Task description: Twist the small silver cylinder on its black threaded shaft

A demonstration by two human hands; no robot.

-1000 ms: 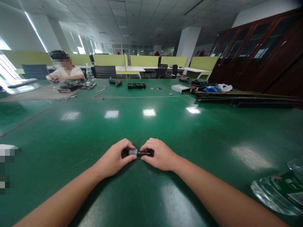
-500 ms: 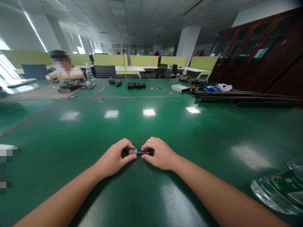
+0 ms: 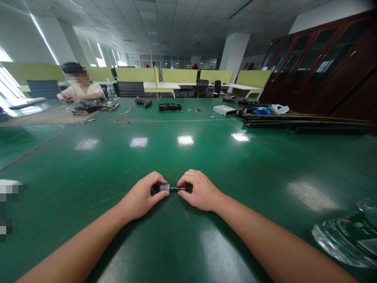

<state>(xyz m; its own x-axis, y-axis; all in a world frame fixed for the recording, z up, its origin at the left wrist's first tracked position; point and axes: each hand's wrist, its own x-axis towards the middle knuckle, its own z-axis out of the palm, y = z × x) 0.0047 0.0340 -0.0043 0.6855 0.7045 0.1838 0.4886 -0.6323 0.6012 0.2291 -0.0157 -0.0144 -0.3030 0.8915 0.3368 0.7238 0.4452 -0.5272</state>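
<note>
A small metal part, with a thick silver cylinder (image 3: 165,188) on the left and a thin dark shaft (image 3: 176,189) on the right, lies sideways between my hands, low over the green table (image 3: 182,232). My left hand (image 3: 143,196) pinches the cylinder between thumb and fingers. On the other side, my right hand (image 3: 200,190) has thumb and fingertips closed around the shaft's right end. Both hands are near the table surface. The inner sides of the fingers are partly hidden.
At the right edge lies a clear plastic bottle (image 3: 347,239). Long dark strips (image 3: 294,122), a silver box (image 3: 224,110), a black block (image 3: 170,107) and a power drill (image 3: 143,103) are along the far side. A person (image 3: 82,88) sits at the far left.
My right hand has shifted very slightly right along the shaft. The metal part sits slightly higher in the picture. My left hand keeps its pinch on the cylinder.
</note>
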